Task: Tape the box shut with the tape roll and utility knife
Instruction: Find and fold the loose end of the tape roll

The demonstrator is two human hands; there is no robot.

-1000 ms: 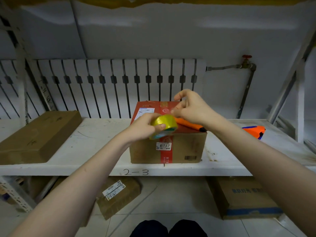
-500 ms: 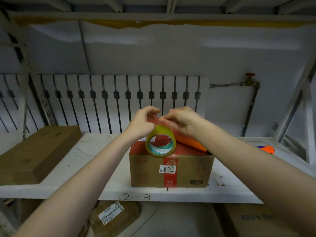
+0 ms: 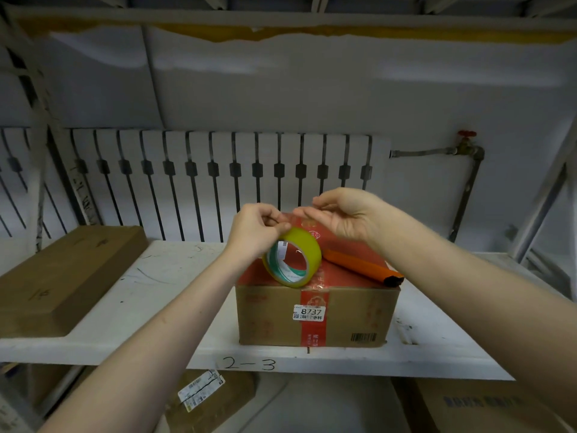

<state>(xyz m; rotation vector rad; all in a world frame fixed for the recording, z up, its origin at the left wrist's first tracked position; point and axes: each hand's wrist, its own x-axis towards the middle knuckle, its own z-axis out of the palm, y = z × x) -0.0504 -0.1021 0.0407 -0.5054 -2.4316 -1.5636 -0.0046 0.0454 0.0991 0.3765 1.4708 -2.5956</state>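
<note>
A brown cardboard box (image 3: 343, 317) with a red strip and a white "8737" label sits on the white shelf (image 3: 162, 295). On its red top lies an orange utility knife (image 3: 362, 265). My left hand (image 3: 256, 229) holds a yellow-green tape roll (image 3: 307, 256) upright above the box's front left, thumb and finger pinched at the top of the roll. My right hand (image 3: 340, 214) hovers beside it, fingertips at a thin clear piece of tape lifted from the roll.
A flat brown carton (image 3: 62, 276) lies at the shelf's left. A white radiator (image 3: 218, 182) stands behind, a pipe with a red valve (image 3: 466, 142) at right. Cartons (image 3: 212, 401) sit under the shelf. The shelf front reads "2-3".
The view has tilted up. The tape roll turned from side-on to showing its open core. My right hand left the box top and came to the roll's top edge.
</note>
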